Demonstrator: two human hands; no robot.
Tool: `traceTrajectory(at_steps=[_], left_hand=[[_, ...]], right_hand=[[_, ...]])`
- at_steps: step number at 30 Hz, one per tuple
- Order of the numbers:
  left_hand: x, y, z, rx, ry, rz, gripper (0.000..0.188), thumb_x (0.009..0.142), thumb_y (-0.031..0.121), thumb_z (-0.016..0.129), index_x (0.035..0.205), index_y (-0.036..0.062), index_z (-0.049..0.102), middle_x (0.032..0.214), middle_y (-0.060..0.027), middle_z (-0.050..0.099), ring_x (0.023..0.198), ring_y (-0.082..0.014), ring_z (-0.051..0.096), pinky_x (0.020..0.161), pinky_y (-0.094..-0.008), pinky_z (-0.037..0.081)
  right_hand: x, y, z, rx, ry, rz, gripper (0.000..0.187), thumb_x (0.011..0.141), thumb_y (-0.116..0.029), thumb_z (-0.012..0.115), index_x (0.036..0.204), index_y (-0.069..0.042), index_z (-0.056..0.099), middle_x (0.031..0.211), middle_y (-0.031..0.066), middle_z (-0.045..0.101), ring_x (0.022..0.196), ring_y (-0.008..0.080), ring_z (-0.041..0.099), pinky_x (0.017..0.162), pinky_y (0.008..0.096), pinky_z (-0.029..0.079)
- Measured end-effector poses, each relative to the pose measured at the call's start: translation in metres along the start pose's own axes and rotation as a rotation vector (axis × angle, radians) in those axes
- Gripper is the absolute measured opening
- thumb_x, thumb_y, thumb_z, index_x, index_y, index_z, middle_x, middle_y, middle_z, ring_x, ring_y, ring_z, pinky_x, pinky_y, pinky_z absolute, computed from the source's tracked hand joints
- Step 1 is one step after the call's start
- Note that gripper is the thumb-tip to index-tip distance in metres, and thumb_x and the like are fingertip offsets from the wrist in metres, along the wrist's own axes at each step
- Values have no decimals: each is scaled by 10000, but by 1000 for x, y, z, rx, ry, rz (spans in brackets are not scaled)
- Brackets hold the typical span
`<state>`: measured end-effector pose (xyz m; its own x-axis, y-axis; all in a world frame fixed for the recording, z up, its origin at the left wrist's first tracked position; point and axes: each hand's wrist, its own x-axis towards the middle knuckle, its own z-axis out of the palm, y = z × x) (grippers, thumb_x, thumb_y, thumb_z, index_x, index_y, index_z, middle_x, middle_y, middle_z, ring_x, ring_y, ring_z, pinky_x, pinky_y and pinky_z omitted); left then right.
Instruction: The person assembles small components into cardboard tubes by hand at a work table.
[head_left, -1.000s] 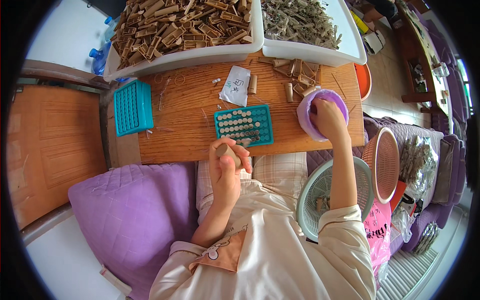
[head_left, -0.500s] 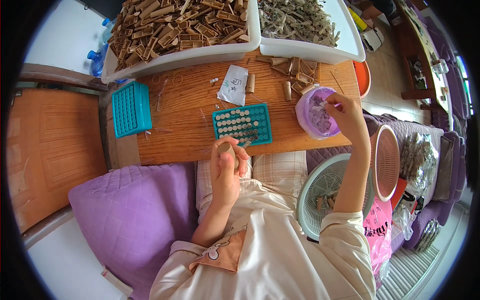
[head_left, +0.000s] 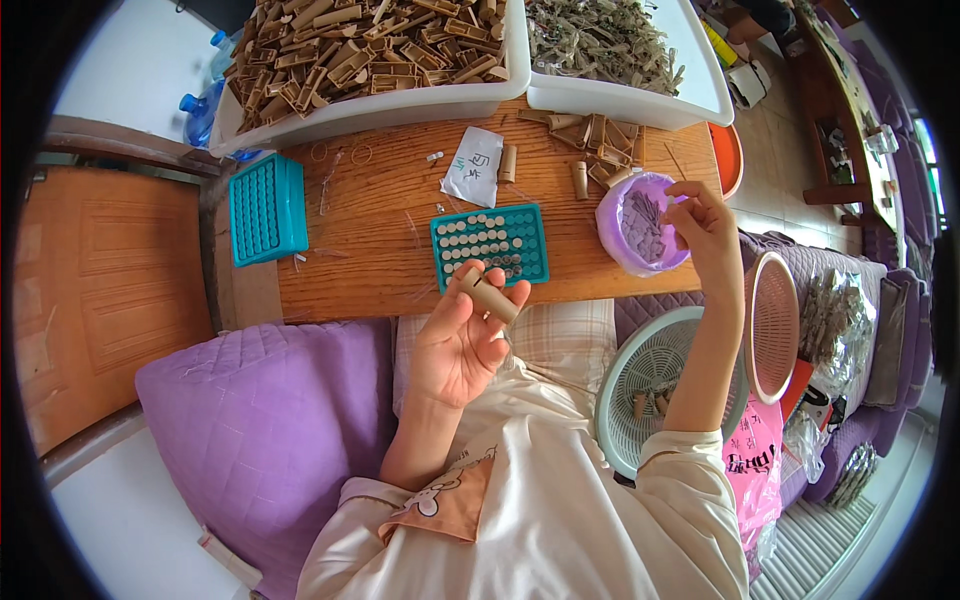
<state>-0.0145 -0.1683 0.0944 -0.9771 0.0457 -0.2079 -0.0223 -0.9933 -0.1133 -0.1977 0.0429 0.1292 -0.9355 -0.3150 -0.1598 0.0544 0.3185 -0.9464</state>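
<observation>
My left hand (head_left: pixel 455 345) holds a short brown plastic tube-shaped casing (head_left: pixel 489 298), tilted between thumb and fingers, with a dark slot near its upper end. Over the right rim of a purple-lined bowl (head_left: pixel 606 232) is my right hand (head_left: pixel 706 228), its fingers curled inward; whatever sits at the fingertips is too small to make out. Small grey-purple pieces (head_left: pixel 643 225) lie inside the bowl. Just beyond my left hand, a teal tray (head_left: pixel 532 225) carries rows of small round silvery discs (head_left: pixel 487 238).
Large white bins at the back hold brown casings (head_left: pixel 370 60) and greyish clear parts (head_left: pixel 600 45). More casings (head_left: pixel 600 140) lie near the bowl, beside a white paper slip (head_left: pixel 473 168). A teal rack (head_left: pixel 268 210) stands left; a green basket (head_left: pixel 612 400) sits by my right arm.
My left hand has turned, bringing the brown casing from upright to a slant across the fingers. My right hand has drawn slightly up and right from the pieces in the bowl.
</observation>
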Motion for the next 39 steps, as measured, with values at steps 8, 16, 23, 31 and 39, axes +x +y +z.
traceTrajectory(at_steps=[8, 16, 23, 31, 39], left_hand=[[-1, 0, -6, -356, -31, -170, 293, 899, 169, 382, 1180, 83, 392, 1202, -76, 440, 1184, -258, 360, 651, -305, 564], [-5, -3, -3, -101, 167, -108, 351, 881, 230, 431, 1182, 55, 389, 1054, -107, 542, 953, -221, 561, 446, -162, 534], [-3, -8, 1, 140, 199, -76, 427, 848, 270, 499, 1194, 60, 363, 1028, -103, 554, 835, -170, 604, 377, -119, 468], [1, -11, 2, 282, 195, -90, 437, 841, 309, 510, 1154, 32, 385, 951, -81, 568, 792, -139, 613, 337, -100, 407], [9, -17, 10, 551, 331, -46, 362, 856, 342, 478, 1024, 21, 471, 799, -61, 593, 636, -48, 580, 314, -87, 322]], right_hand=[[-31, -30, 68, 249, -298, -59, 56, 832, -18, 467, 868, -21, 510, 736, 58, 600, 475, 35, 456, 416, 166, 356], [-41, -25, 125, 155, -363, -429, 18, 813, 21, 483, 823, 24, 497, 1096, 147, 482, 859, 174, 568, 643, 242, 494], [-48, -25, 115, 258, -334, -243, 33, 776, 29, 518, 792, 39, 490, 915, 173, 582, 798, 212, 606, 689, 309, 510], [-50, -33, 104, 38, -350, -340, 44, 755, 45, 497, 790, 22, 485, 830, 138, 580, 699, 240, 601, 590, 295, 502], [-52, -13, 105, -100, -318, -408, 54, 744, 58, 508, 774, 16, 493, 863, 133, 603, 691, 222, 605, 600, 286, 503]])
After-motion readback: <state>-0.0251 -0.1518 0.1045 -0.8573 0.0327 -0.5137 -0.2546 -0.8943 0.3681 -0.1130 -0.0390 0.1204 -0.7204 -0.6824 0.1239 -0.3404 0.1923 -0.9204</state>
